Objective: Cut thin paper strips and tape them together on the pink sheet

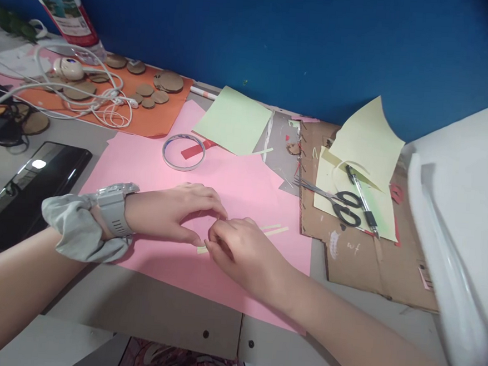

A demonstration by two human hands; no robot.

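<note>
On a pink sheet (244, 183), my two hands meet over a pale yellow paper strip (202, 250). My left hand (179, 209), with a grey watch and scrunchie at the wrist, lies with thumb and fingers apart. Its thumb tip rests at the strip, and its other fingertips reach my right hand. My right hand (239, 247) is closed in a pinch at the strip, with the pinched part hidden by the fingers. More thin pale strips (276, 231) lie to the right. A roll of tape (182, 167) lies beyond my left hand, beside a red paper piece (192, 152).
Scissors (330, 197) and a pen (363, 200) lie on yellow paper over cardboard (359, 263) at the right. A pale green sheet (234, 121) lies behind. Leftward are a black phone (34, 190), white cables (111, 104), wood slices (168, 81) and a bottle (66, 11).
</note>
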